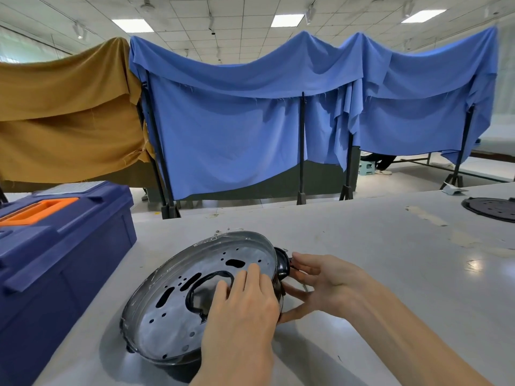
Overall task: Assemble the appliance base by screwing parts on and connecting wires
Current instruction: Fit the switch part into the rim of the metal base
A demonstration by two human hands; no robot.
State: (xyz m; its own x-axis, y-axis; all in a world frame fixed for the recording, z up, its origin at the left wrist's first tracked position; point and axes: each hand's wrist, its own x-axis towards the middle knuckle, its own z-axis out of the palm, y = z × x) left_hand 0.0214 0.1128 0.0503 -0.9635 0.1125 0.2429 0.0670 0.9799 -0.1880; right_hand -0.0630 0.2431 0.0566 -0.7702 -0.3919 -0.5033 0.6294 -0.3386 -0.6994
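A round metal appliance base (178,307) with several holes and a large curved cut-out lies tilted on the grey table, its open side up. My left hand (242,310) rests on the plate's inner face with fingers fairly straight, pressing it down. A black plastic part (281,264) sits at the base's right rim. My right hand (320,282) reaches round that rim, its fingers and thumb curled about the black part and the edge. Wires are not clearly visible.
A dark blue toolbox (55,246) with an orange handle stands at the left, close to the base. A second black round plate (493,208) lies at the table's far right. Blue and mustard cloth screens on black stands rise behind the table's far edge (278,207).
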